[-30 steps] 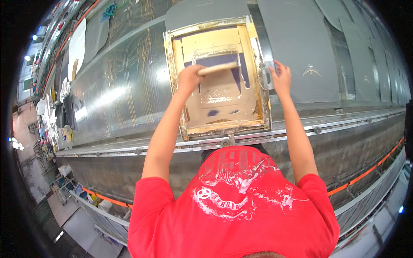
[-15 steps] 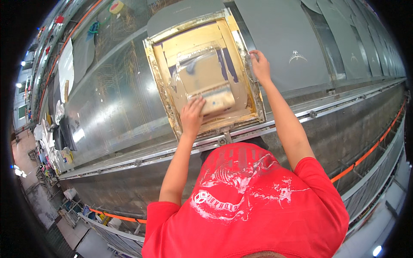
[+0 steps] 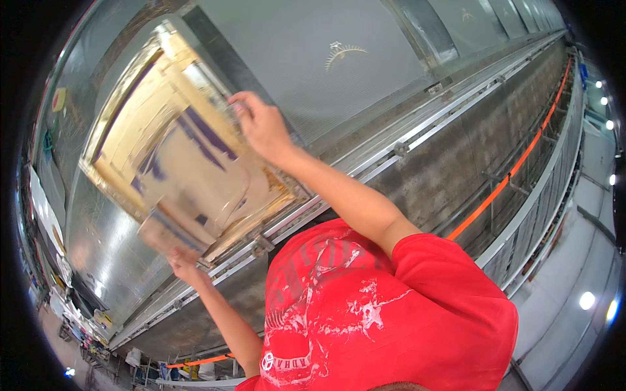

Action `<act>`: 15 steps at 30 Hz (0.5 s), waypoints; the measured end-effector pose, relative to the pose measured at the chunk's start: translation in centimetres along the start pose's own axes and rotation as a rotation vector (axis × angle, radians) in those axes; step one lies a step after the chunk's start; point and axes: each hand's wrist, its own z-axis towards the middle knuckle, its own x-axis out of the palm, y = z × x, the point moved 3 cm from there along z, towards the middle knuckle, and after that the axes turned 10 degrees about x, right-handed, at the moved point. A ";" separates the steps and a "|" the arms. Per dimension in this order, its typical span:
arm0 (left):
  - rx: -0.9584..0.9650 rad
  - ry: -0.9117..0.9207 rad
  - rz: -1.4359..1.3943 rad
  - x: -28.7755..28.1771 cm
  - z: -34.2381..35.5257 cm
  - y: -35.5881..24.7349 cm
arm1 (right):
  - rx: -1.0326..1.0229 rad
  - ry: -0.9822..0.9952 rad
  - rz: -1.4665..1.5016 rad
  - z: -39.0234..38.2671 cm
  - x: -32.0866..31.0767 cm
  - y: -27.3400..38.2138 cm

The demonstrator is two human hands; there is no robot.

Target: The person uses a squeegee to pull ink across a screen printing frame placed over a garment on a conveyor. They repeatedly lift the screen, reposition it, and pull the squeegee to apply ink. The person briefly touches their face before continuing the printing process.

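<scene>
Items in my head feed, largest first.

Long metal worktable: runs away to the upper right, a metal rail along its near edge.

Grey sheet panel: flat on the table, right of the frame.

Screen-printing frame, one: on the table, left of centre, slanted in my view; my camera has swung since half a second ago.

Beige paste: spread over the lower mesh, purple strips showing beside it.

Squeegee, broad-bladed, blurred: at the frame's lower-left corner. Half a second ago it lay on the paste inside the frame; now it is out at the edge. I judge that stroke over. Whether it touches the rim I cannot tell.

Right hand: fingers hooked around the frame's right edge, grasping it as before.

Left hand: grasping the squeegee near its lower end.

Pale arched motif: printed on the grey sheet panel.
</scene>
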 end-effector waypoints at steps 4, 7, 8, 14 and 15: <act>-0.228 -0.075 -0.207 1.1 2.2 -0.8 | -0.040 0.119 0.178 -0.3 0.0 -0.4; -0.275 -0.064 -0.231 1.3 2.7 -2.1 | -0.061 0.172 0.287 -0.1 -0.9 -0.4; -0.265 -0.086 -0.221 1.5 2.4 -2.7 | -0.059 0.190 0.310 0.1 -1.1 -0.1; -0.256 -0.089 -0.217 2.0 -0.1 -7.4 | -0.001 0.319 0.395 3.4 -4.6 4.1; -0.263 -0.115 -0.208 2.6 -0.8 -8.1 | -0.026 0.312 0.434 3.7 -4.7 4.6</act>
